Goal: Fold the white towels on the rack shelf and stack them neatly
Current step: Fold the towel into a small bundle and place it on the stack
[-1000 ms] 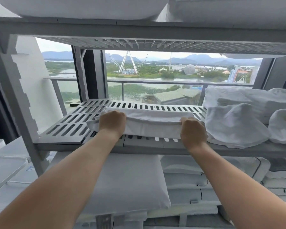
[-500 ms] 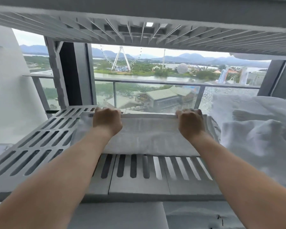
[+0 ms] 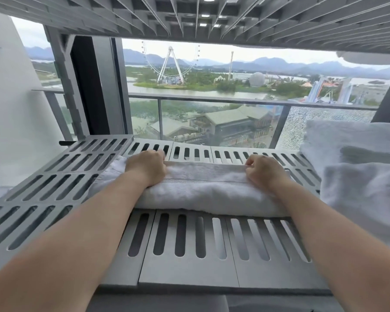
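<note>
1. I see the white towel (image 3: 203,190) lying across the middle of the slatted grey rack shelf (image 3: 185,255), its long side running left to right.
2. It is folded into a thick, long band. The near edge is a plump, rounded fold, and the top is fluffy terry with a flat woven stripe running along it.
3. My left hand (image 3: 148,167) sits on the towel's left part, fingers curled over the far edge and gripping it. The towel's end sticks out past it to the left.
4. My right hand (image 3: 265,171) sits near the right end, fingertips pinching the far edge.
5. A loose heap of white towels (image 3: 358,176) lies on the shelf just to the right.
</note>
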Motion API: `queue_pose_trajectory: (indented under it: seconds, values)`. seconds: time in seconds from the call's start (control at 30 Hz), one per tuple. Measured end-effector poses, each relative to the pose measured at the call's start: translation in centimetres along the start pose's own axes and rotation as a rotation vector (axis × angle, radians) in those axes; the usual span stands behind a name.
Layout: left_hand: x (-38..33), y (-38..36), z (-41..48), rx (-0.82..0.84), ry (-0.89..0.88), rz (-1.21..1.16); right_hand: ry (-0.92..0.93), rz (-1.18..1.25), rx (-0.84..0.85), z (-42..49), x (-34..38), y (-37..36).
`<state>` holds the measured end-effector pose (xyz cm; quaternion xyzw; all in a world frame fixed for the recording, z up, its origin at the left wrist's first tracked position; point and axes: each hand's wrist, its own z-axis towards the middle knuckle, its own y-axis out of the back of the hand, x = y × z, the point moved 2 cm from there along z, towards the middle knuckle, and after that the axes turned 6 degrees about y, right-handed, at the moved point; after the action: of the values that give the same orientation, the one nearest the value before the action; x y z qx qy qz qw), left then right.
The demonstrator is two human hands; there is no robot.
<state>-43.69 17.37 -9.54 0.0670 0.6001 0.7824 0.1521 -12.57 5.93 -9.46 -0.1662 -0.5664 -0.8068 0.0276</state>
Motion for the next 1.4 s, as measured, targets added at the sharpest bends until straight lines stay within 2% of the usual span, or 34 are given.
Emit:
queue_pose_trajectory:
  seconds: [0.13,0.3,0.43,0.5,0.57,0.67,0.73,0.8,0.9,1.2,1.33,1.4]
  values:
    - [-0.6,0.2,0.1,0.032,0.013,0.071,0.008,-0.051,0.038,-0.1,-0.4,-0.8]
    - [-1.2,0.7,0.2,0.043,0.042,0.111,-0.048,-0.23,0.091,-0.1,-1.3,-0.8]
    - [-2.2,0.9,-0.3,-0.049,0.025,0.145,-0.102,-0.187,0.172,-0.2,-2.8,-0.7]
    - [-3.7,1.3,-0.7,-0.14,-0.024,0.086,-0.108,-0.134,0.177,-0.1,-3.2,-0.6]
    - [-5.7,1.7,-1.0,-0.169,-0.101,-0.07,-0.125,-0.095,0.18,0.1,-3.4,-0.3]
    - [-8.9,1.5,-1.5,-0.043,-0.235,-0.234,-0.178,-0.104,0.197,0.2,-4.1,0.5]
    - [-10.0,0.8,-1.5,0.102,-0.251,-0.232,-0.194,-0.145,0.202,0.1,-4.6,1.0]
    - [-10.3,0.0,-1.3,0.169,-0.234,-0.203,-0.192,-0.143,0.183,-0.2,-4.9,1.1]
    - [-10.2,-1.0,-1.2,0.138,-0.242,-0.15,-0.189,-0.078,0.147,-0.4,-5.3,1.3]
    - [-10.3,-1.9,-1.5,0.041,-0.267,-0.057,-0.395,0.105,0.158,-0.7,-7.5,2.1]
    - [-10.4,-2.0,-1.6,0.024,-0.263,-0.05,-0.377,0.183,0.189,-0.4,-8.0,2.8]
    - [-10.5,-1.9,-1.7,0.024,-0.255,-0.072,-0.382,0.334,0.167,-0.4,-8.4,2.9]
